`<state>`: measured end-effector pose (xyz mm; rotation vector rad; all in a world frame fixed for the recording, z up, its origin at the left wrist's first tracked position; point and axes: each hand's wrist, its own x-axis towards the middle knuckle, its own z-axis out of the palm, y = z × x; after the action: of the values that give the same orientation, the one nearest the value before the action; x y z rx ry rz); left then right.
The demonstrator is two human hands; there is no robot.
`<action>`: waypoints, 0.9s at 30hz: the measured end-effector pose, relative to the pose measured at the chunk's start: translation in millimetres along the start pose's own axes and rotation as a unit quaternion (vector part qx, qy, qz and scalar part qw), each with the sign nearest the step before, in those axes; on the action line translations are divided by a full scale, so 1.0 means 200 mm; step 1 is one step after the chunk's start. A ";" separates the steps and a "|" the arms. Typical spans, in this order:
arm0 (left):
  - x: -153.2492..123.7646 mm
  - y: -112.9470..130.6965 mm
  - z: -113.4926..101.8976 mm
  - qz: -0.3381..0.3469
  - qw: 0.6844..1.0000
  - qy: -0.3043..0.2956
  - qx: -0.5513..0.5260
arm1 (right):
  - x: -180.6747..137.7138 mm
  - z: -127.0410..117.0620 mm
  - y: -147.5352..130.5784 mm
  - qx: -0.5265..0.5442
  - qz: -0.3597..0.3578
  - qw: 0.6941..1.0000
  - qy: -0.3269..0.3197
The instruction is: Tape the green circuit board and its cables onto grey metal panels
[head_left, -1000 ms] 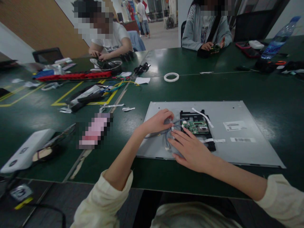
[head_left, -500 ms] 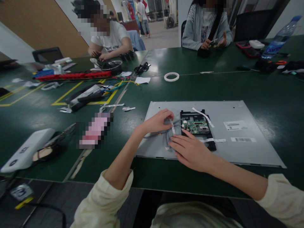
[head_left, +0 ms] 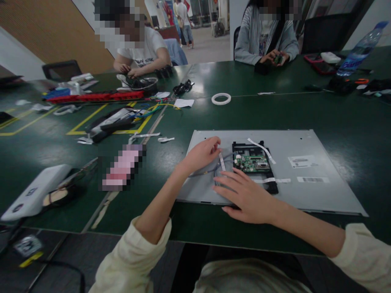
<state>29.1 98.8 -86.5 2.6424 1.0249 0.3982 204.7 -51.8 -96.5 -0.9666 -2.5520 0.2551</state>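
Note:
A grey flat panel [head_left: 305, 146] lies on the green table with a green circuit board [head_left: 252, 162] in a black frame [head_left: 271, 185]. My left hand [head_left: 203, 155] is over the panel's left part, fingers curled and closed at the upper end of a white tape strip [head_left: 222, 162]. That strip crosses thin grey cables [head_left: 210, 171] running to the board. My right hand [head_left: 249, 195] is open, palm down with fingers spread, over the panel's near edge beside the strip's lower end. It hides part of the cables and frame.
Another white tape strip [head_left: 262, 150] sticks up at the frame's top, and one [head_left: 276, 180] crosses its right side. A tape roll [head_left: 221, 99] lies beyond the panel. To the left are a phone [head_left: 124, 167] and a white power bank [head_left: 36, 191]. Two people sit across the table.
My right hand has lifted slightly off the strip's lower end and spread its fingers. My left hand has shifted a little, staying near the strip's upper end.

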 end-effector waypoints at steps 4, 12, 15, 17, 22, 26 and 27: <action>0.00 0.02 -0.01 -0.038 0.997 0.023 0.056 | 0.00 -0.01 -0.01 -0.023 0.024 0.999 -0.010; 0.00 0.06 -0.04 -0.108 0.982 0.082 0.131 | 0.01 -0.01 -0.01 -0.057 0.066 0.996 -0.016; 0.00 0.06 -0.04 -0.112 0.983 0.103 0.107 | 0.01 -0.01 0.00 -0.064 0.079 0.995 -0.010; 0.00 0.06 -0.04 -0.109 0.984 0.105 0.098 | 0.02 0.00 0.01 -0.068 0.088 0.994 -0.008; 0.00 0.05 -0.03 -0.108 0.980 0.103 0.132 | 0.03 0.00 0.05 -0.084 0.112 0.990 0.004; 0.00 0.06 -0.03 -0.103 0.982 0.095 0.127 | 0.04 0.02 0.10 -0.099 0.140 0.985 0.024; 0.00 0.07 -0.04 -0.102 0.983 0.094 0.119 | 0.04 0.02 0.12 -0.103 0.148 0.983 0.028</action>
<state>34.6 90.5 -75.1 2.7056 1.4738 0.5151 212.7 -28.7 -104.6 -1.4132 -2.4111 0.0443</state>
